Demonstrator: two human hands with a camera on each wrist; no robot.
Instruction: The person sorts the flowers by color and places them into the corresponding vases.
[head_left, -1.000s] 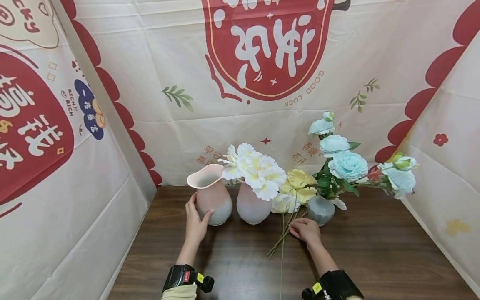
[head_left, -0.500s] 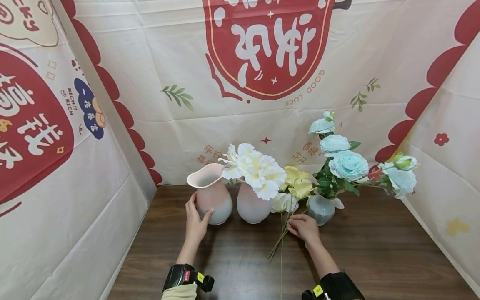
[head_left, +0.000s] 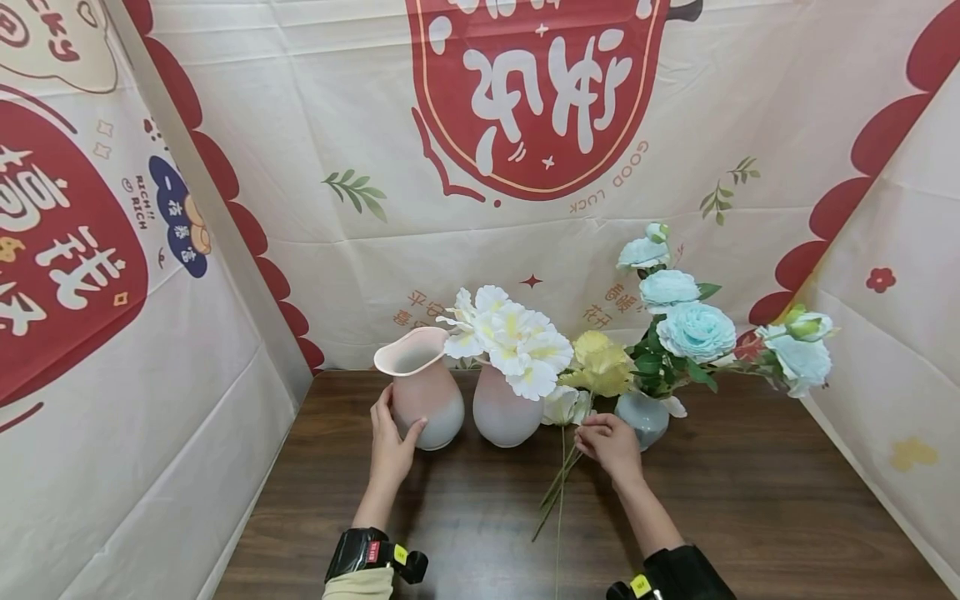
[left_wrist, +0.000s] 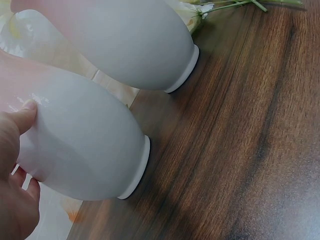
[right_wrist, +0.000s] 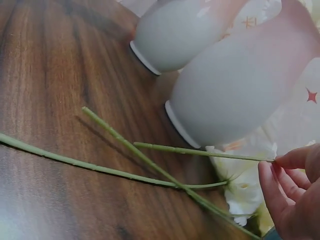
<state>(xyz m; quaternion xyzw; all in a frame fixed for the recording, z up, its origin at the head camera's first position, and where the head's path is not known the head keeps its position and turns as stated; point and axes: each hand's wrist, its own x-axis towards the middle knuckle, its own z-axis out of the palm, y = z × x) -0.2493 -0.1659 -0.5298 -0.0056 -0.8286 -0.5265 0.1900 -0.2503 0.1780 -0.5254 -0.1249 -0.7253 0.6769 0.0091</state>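
Observation:
In the head view my left hand (head_left: pixel 393 446) holds the side of a pink-and-grey vase (head_left: pixel 431 404) with a wavy rim, thumb in front; it stands upright on the table. My right hand (head_left: pixel 613 448) pinches a thin green flower stem (right_wrist: pixel 200 152) between thumb and fingertips. That stem runs up toward the yellow flowers (head_left: pixel 603 362). Another stem (right_wrist: pixel 135 147) crosses below it, and a long stem (right_wrist: pixel 90 166) lies on the table, leading to a white flower (head_left: pixel 562 407). A second pink-and-grey vase (head_left: pixel 506 412) holds large white flowers (head_left: pixel 517 342).
Close to my right hand stands a small grey-blue vase (head_left: pixel 642 419) with light blue flowers (head_left: pixel 696 332) spreading to the right. The dark wooden table (head_left: pixel 480 533) ends at a printed cloth backdrop (head_left: pixel 337 275), with cloth on both sides too.
My right hand has shifted slightly, and the yellow flower and pinched stem have moved, with the stem's lower end coming nearer. My left hand stays on the vase.

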